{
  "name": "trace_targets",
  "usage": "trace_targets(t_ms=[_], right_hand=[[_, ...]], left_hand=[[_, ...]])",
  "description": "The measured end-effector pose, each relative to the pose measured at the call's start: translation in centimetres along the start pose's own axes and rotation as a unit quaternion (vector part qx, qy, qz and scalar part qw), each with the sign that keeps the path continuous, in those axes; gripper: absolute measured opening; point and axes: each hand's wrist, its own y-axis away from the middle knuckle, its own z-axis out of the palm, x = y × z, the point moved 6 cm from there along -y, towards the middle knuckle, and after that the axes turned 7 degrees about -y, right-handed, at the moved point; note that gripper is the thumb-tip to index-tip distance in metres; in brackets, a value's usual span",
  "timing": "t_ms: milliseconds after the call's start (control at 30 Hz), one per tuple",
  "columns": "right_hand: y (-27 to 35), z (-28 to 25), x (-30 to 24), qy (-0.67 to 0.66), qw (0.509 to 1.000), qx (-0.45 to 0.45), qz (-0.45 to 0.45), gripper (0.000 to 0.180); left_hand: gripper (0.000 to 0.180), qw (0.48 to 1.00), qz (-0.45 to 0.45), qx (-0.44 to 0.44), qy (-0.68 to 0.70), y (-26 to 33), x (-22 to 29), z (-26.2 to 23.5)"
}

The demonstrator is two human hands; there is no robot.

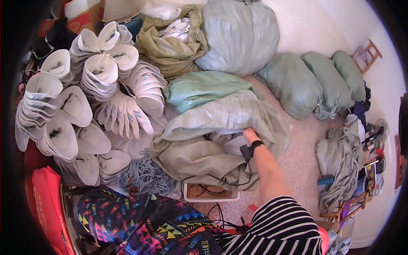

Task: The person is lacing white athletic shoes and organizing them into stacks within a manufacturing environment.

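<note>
My right hand [250, 135] reaches into the mouth of a grey-green woven sack [199, 159], with its fingers hidden behind the sack's folds. I cannot see whether they grip anything. Pale white pieces [233, 144] lie inside the sack, close to the hand. On that wrist sits a black band [256, 145] with a small dark box and a cable. The striped sleeve ends above the elbow. My left hand does not show.
Left of the sack stand stacks of white shoe uppers [100, 72] beside blue-grey cords [146, 174]. A white-rimmed box [211, 194] with black cables sits before the sack. Full sacks [240, 36] are behind, more green sacks [293, 83] at right. A red bag [49, 208] stands at left.
</note>
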Motion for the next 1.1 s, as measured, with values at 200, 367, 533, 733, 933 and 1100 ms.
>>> trace_targets(t_ms=[200, 367, 533, 733, 933, 1100], right_hand=[[9.8, -5.6, -6.3, -0.315, 0.949, -0.006, 0.003, 0.026], [16.3, -16.7, -14.1, -0.407, 0.897, -0.169, -0.033, 0.014], [27.4, -21.0, -26.1, -0.397, 0.878, -0.24, -0.121, 0.018], [41.8, -21.1, -42.3, -0.359, 0.818, -0.346, -0.288, 0.016], [59.6, -23.1, -54.9, -0.259, 0.707, -0.347, -0.559, 0.011], [73.7, -25.5, -56.2, -0.24, 0.522, -0.402, -0.713, 0.011]], left_hand=[[0.028, 0.995, -0.015, 0.09, 0.026, 3.7, -1.6, -3.3], [0.028, 0.988, 0.042, 0.01, 0.148, 0.8, -1.4, -2.4], [0.025, 0.979, 0.072, 0.013, 0.19, 0.1, -1.7, -2.5], [0.007, 0.965, 0.081, 0.072, 0.24, 2.4, -1.8, -2.2], [0.015, 0.945, 0.143, 0.163, 0.246, 10.1, -2.0, -3.8], [0.042, 0.848, 0.123, 0.197, 0.476, 16.4, -3.7, -2.2]])
